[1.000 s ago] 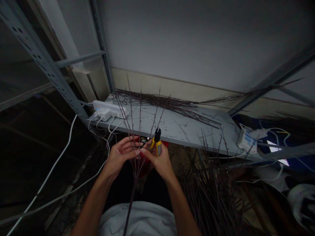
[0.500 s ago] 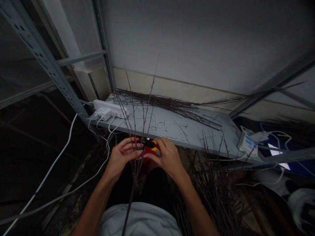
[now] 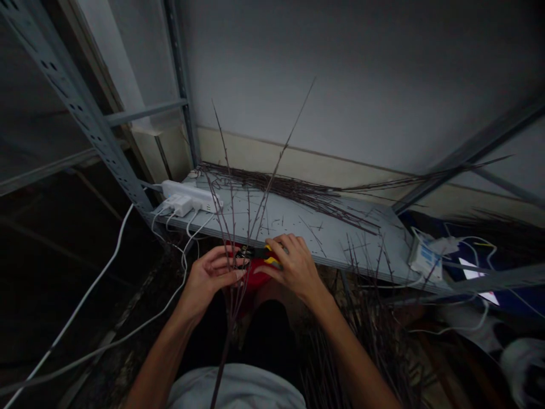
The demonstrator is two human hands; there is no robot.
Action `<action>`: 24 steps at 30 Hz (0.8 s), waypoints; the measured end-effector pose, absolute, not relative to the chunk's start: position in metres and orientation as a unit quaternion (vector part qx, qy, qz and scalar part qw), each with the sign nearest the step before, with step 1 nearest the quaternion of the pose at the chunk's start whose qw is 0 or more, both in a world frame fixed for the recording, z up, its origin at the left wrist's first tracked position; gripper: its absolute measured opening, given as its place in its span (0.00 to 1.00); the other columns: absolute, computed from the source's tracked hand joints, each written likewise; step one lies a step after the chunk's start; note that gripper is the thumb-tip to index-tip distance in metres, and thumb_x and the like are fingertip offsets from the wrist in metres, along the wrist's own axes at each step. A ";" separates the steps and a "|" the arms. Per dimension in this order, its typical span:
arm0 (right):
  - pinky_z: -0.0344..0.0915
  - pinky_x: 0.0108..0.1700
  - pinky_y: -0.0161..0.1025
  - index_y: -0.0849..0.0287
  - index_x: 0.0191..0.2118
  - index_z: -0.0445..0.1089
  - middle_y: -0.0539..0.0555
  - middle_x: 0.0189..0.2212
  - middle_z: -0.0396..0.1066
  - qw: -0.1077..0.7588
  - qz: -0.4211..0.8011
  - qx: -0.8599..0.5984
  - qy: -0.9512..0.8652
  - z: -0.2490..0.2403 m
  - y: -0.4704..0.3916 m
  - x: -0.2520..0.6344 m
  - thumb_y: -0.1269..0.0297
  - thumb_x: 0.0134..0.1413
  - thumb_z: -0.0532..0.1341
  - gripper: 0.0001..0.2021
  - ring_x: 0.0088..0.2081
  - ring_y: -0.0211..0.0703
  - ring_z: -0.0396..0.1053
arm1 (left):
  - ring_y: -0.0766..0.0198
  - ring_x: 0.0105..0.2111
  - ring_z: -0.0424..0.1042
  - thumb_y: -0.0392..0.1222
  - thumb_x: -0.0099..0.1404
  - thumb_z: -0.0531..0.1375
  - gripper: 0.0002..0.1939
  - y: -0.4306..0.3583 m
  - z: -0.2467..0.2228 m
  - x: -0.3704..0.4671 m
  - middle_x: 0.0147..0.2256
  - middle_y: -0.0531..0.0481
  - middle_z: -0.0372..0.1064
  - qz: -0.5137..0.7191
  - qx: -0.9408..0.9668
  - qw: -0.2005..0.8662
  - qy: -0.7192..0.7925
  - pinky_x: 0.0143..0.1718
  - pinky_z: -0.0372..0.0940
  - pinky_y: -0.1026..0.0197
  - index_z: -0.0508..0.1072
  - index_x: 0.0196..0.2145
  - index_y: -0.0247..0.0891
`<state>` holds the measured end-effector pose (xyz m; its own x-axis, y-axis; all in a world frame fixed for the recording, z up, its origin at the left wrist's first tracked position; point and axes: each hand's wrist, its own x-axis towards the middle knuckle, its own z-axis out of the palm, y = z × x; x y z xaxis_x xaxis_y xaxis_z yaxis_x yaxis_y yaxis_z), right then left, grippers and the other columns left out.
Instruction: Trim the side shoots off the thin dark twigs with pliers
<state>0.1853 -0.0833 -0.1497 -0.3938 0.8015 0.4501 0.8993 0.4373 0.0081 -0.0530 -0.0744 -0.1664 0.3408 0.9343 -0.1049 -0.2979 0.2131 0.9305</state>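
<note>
A dark branch (image 3: 229, 326) with several thin twigs fanning upward stands in front of my body. My left hand (image 3: 213, 276) has its fingers wrapped around the twigs just above where they fork. In my right hand (image 3: 287, 264) are black and yellow pruning shears (image 3: 259, 253), their head pointing left among the twigs, close to my left fingertips. Whether the blades touch a twig is too dark to tell. Something red (image 3: 255, 281) shows below the hands.
A grey metal shelf (image 3: 293, 228) holds a pile of cut twigs (image 3: 298, 190) and small clippings. On its left lies a white power strip (image 3: 191, 196) with cables. At right are a white box (image 3: 426, 258) and a phone-like bright screen (image 3: 479, 278). More branches (image 3: 370, 335) stand at lower right.
The longest twig tip has swung to the right. The shears have shifted slightly within the twigs, and the view has tilted a little. Both hands keep their holds.
</note>
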 end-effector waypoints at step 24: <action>0.68 0.39 0.39 0.57 0.41 0.70 0.55 0.40 0.75 0.589 0.341 -0.523 -0.513 -0.125 -0.060 0.133 0.54 0.52 0.70 0.17 0.38 0.45 0.72 | 0.48 0.40 0.81 0.46 0.48 0.77 0.29 -0.075 -0.168 -0.037 0.42 0.39 0.82 0.461 0.406 0.686 0.389 0.36 0.74 0.54 0.74 0.46 0.40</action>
